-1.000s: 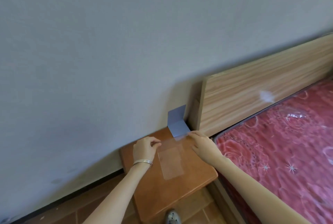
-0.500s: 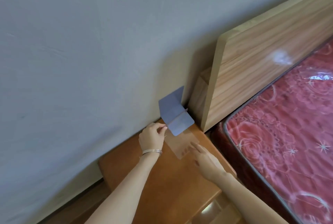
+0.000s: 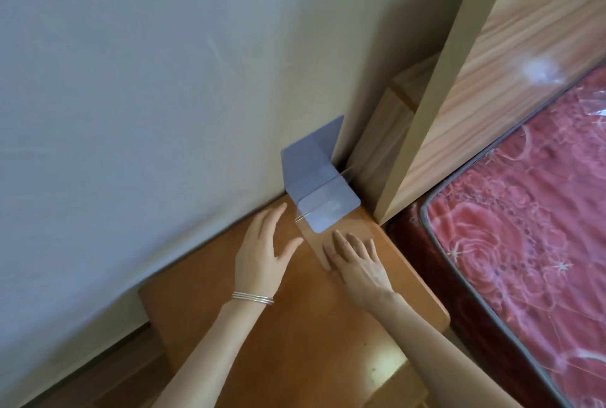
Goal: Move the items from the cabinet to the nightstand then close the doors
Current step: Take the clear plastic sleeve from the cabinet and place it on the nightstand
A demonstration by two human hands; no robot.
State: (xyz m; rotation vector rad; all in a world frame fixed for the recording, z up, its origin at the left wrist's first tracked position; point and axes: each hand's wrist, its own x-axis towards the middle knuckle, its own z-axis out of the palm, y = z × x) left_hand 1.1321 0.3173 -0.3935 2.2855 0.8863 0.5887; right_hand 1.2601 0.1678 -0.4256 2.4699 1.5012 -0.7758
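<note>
Evidently the step in hand is seating the clear acrylic sign holder [image 3: 316, 178] at the back of the nightstand [image 3: 295, 335]. Its blue-grey upright leaf stands against the wall [image 3: 164, 79] and its transparent foot lies flat on the wood, just beside the headboard [image 3: 492, 96]. The person's right hand [image 3: 357, 263] lies on that foot with fingers straight, pressing rather than gripping. The left hand [image 3: 262, 253] is spread and relaxed just beside the holder, holding nothing (whether it touches the wood cannot be told). To do this well, the right hand should lift straight off rather than drag, since slick plastic would likely slide on the polished top and pull the upright from the wall. A light check that the foot sits fully on the surface seems wise before turning to the cabinet, which is out of view.
</note>
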